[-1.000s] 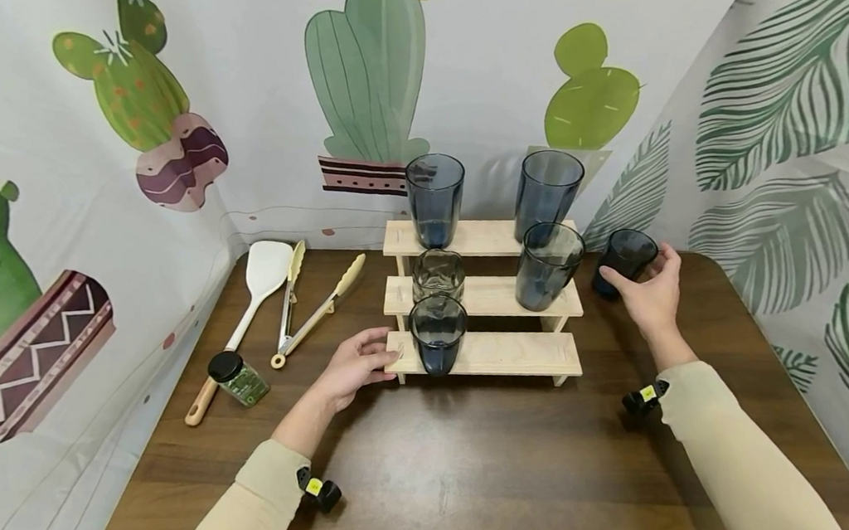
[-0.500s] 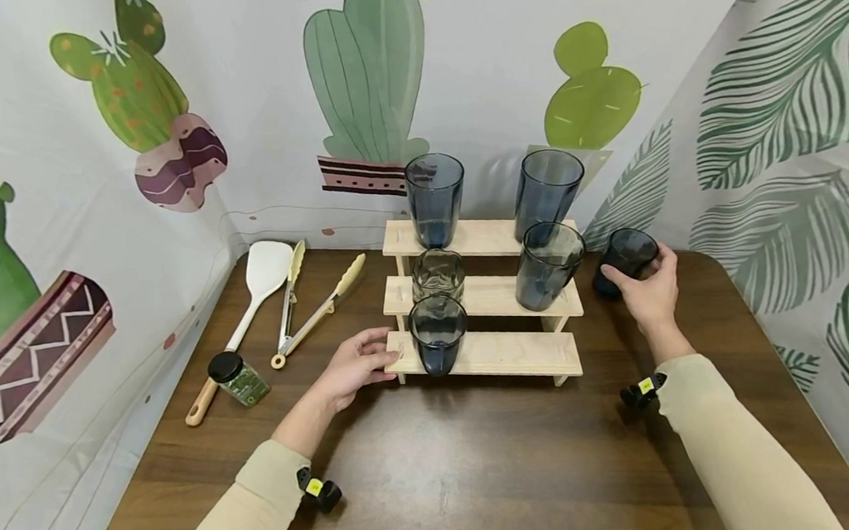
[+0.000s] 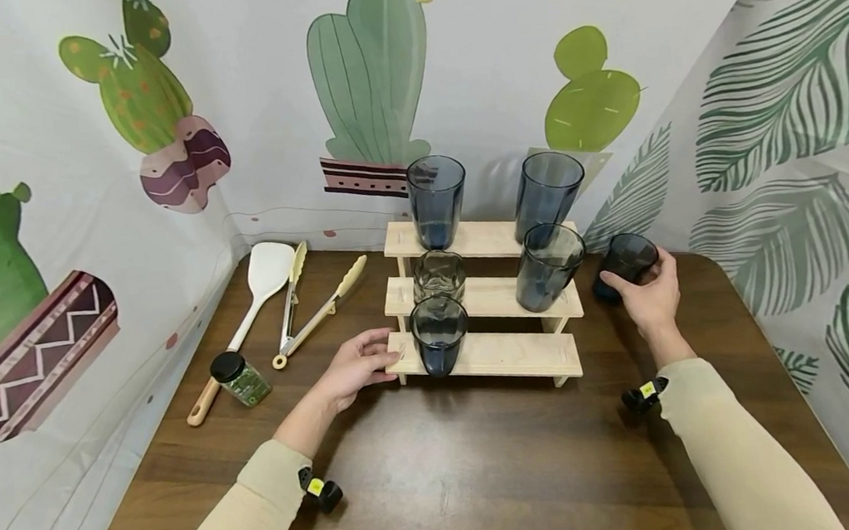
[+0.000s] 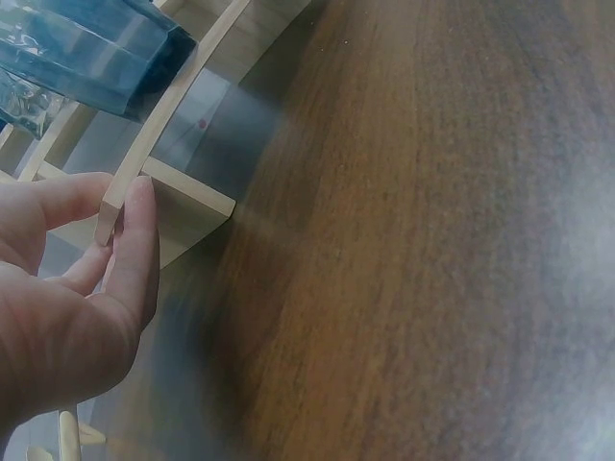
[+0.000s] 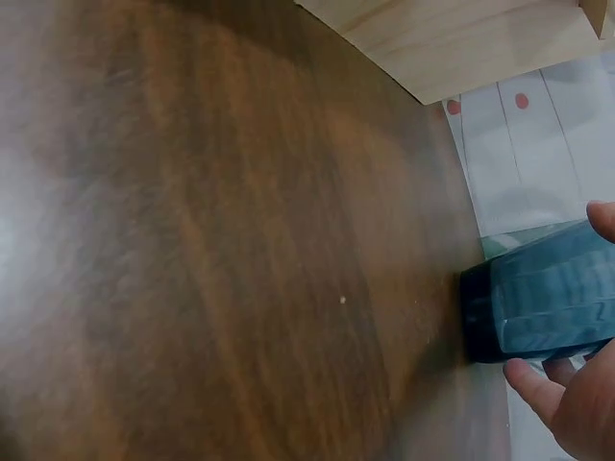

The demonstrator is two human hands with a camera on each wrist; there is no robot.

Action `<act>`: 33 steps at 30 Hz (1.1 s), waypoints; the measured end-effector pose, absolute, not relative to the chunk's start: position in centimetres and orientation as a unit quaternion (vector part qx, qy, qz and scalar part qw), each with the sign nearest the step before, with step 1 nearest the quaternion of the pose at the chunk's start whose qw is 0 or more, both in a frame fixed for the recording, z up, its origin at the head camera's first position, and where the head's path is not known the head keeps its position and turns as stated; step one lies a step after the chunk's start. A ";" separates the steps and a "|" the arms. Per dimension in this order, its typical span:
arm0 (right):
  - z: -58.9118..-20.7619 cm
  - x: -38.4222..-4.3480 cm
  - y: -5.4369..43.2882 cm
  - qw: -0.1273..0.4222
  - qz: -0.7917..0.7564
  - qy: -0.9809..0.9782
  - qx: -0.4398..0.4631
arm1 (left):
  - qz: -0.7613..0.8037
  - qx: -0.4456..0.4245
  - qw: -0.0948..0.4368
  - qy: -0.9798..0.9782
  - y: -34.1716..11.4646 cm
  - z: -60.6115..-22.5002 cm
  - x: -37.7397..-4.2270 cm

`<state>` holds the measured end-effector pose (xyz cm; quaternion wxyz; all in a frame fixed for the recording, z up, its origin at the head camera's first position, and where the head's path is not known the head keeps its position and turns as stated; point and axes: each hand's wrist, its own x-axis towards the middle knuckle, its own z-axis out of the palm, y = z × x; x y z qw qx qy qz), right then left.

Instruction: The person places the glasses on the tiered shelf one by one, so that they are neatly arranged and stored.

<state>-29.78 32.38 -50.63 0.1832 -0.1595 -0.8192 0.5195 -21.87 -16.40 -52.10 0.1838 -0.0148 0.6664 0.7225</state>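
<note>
My left hand (image 3: 359,368) pinches the left end of the lowest board of a three-step wooden rack (image 3: 506,355), thumb above and fingers below. On that step, close to the hand, stands a dark tinted glass (image 3: 440,343). To the right of the rack, my right hand (image 3: 652,293) holds another dark blue glass (image 3: 625,262) between thumb and fingers. In the right wrist view this glass (image 5: 548,298) stands upright, its base at the tabletop. The middle step bears a smoky glass (image 3: 438,274) and a blue-grey glass (image 3: 547,272).
Two tall blue glasses, one left (image 3: 438,206) and one right (image 3: 548,193), stand on the top step. At the left lie a white spatula (image 3: 256,291), tongs (image 3: 319,311) and a black-lidded jar (image 3: 241,381) of green flakes. A printed cloth (image 3: 262,103) hangs behind the table (image 3: 441,472).
The view has shifted very slightly. Both hands keep their holds, and the glasses and rack stay in place.
</note>
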 end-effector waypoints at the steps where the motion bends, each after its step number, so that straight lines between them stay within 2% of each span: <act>1: -50.6 -29.6 32.4 0.181 0.517 -0.821 -0.160 | 0.723 -0.015 0.184 0.666 -16.4 -52.1 -21.9; 5: -50.4 -28.6 32.5 0.180 0.506 -0.828 -0.161 | 0.723 -0.014 0.184 0.666 -16.4 -52.1 -21.9; 12: -49.4 -26.4 32.6 0.220 0.468 -0.844 -0.141 | 0.722 -0.011 0.187 0.667 -16.4 -52.1 -21.9; 16: -48.5 -25.1 32.6 0.222 0.457 -0.852 -0.126 | 0.721 -0.008 0.187 0.667 -16.4 -52.0 -22.0; 33: -46.4 -19.8 30.4 0.231 0.472 -0.851 0.016 | 0.719 -0.010 0.186 0.669 -16.4 -51.8 -21.9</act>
